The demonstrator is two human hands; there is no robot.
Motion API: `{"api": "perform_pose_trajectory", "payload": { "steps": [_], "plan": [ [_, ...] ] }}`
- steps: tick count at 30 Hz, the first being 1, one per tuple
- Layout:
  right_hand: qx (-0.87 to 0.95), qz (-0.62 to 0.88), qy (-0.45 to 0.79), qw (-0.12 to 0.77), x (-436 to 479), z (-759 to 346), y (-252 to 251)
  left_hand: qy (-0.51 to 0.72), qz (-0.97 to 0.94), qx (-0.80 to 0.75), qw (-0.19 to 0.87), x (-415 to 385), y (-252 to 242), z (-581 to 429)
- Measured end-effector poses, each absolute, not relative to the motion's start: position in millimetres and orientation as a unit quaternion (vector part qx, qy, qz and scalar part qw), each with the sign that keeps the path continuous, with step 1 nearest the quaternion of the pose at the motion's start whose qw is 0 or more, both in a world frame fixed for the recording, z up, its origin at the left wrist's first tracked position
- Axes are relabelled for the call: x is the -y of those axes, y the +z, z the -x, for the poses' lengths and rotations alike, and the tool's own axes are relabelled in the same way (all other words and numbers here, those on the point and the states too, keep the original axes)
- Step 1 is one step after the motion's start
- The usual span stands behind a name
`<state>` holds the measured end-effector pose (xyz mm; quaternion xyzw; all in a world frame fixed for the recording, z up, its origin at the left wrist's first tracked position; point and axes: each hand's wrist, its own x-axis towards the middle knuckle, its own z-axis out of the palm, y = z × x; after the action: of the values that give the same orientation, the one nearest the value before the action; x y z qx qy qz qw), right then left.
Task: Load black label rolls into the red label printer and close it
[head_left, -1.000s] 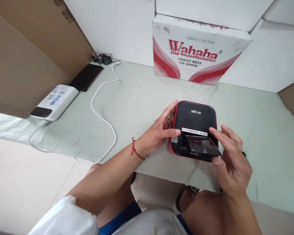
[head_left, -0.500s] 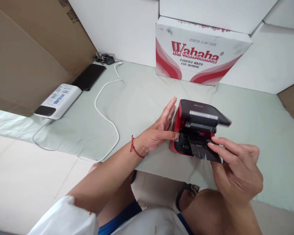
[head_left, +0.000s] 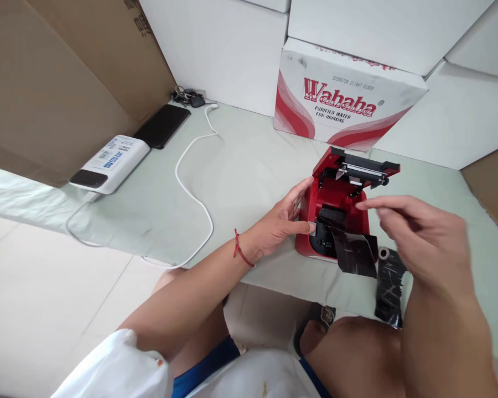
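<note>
A small red and black label printer (head_left: 307,246) stands on the cloth-covered table with its lid (head_left: 365,166) raised. My left hand (head_left: 282,221) grips its left side, thumb on a grey tab and fingers along the outer wall. Out of the front hangs a dark, shiny strip of film (head_left: 354,257), partly creased, leading from inside the red bay. My right hand (head_left: 427,232) is at the printer's right side, index finger stretched towards the bay and the other fingers bent. Nothing shows in it. Beside the printer lies a black ribbon roll (head_left: 389,287) with a pale core end, partly behind my right arm.
A Wahaha carton (head_left: 340,105) stands behind the printer against white boxes (head_left: 219,50). On the left are a white power bank (head_left: 116,160), a black phone (head_left: 164,126), keys (head_left: 188,97) and a white cable (head_left: 191,193). A brown cardboard box (head_left: 58,83) borders that side.
The printer's lid has swung further up. My right hand has let go of the film strip and moved up and right. The ribbon roll has come into view.
</note>
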<state>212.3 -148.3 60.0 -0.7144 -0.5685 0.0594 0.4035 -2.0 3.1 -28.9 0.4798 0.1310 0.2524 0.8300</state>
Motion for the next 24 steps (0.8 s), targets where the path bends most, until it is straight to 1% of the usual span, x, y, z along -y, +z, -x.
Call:
{"api": "perform_pose_trajectory", "payload": {
  "steps": [2,5,6,8,11,15,17,19,22,24],
  "plan": [
    [0.591,0.754,0.082,0.274,123,-218,58,0.253,-0.480,-0.137,0.829,-2,-29,2],
    [0.645,0.755,0.077,0.084,94,-223,52,0.254,-0.487,-0.143,0.823,-2,-30,2],
    [0.653,0.753,0.076,0.036,88,-224,50,0.255,-0.488,-0.144,0.822,-2,-31,2],
    [0.659,0.748,0.084,-0.013,79,-225,47,0.255,-0.488,-0.144,0.822,-2,-32,2],
    [0.661,0.745,0.086,-0.029,74,-225,44,0.259,-0.477,-0.142,0.828,-1,-33,0],
    [0.647,0.758,0.072,-0.024,77,-220,45,0.267,-0.465,-0.156,0.829,1,-32,-2],
    [0.640,0.766,0.062,0.004,85,-215,52,0.267,-0.461,-0.160,0.831,2,-30,-2],
    [0.630,0.768,0.073,0.087,102,-212,62,0.263,-0.456,-0.162,0.835,3,-29,-1],
    [0.566,0.766,0.134,0.272,146,-220,75,0.256,-0.451,-0.165,0.839,4,-27,-1],
    [0.494,0.768,0.170,0.371,183,-238,76,0.258,-0.453,-0.166,0.837,5,-27,-1]
  ]
}}
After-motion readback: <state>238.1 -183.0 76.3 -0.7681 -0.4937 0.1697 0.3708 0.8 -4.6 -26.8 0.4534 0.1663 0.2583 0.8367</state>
